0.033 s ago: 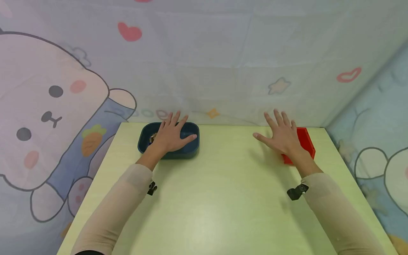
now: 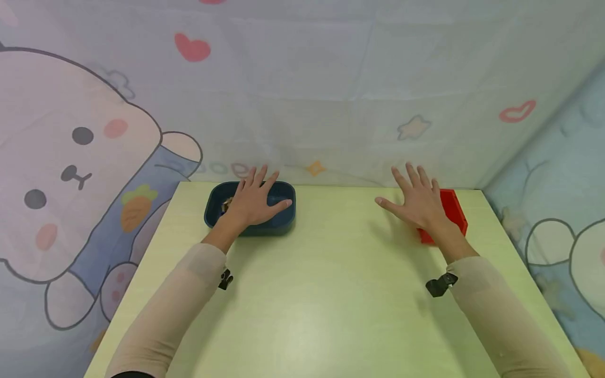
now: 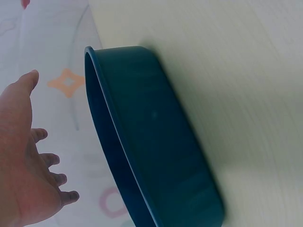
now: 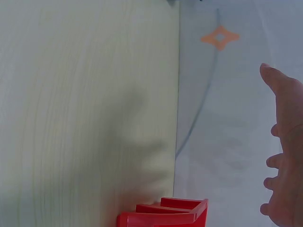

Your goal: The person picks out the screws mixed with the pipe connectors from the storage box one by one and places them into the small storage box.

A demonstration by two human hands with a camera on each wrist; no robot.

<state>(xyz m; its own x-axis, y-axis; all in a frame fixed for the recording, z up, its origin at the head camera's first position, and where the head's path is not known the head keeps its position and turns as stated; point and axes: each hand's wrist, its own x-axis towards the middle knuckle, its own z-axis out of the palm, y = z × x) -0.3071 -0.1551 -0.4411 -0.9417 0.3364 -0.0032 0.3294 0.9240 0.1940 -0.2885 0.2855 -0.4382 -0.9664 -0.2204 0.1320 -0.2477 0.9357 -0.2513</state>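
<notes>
My left hand is held above a dark blue rectangular bin, with its fingers spread and nothing in its grasp. Inside the bin, small brownish-gold items show beside the hand; their kind is too small to make out, and the hand covers part of the interior. In the left wrist view the hand is apart from the bin's tall side wall. My right hand, also spread and holding nothing, hovers by a red bin and partly hides it. Stepped red edges appear in the right wrist view.
Both bins stand near the back edge of a pale yellow-green table. Behind it hangs a printed cloth with hearts and cartoon animals. A small black device is worn at the right wrist, another at the left.
</notes>
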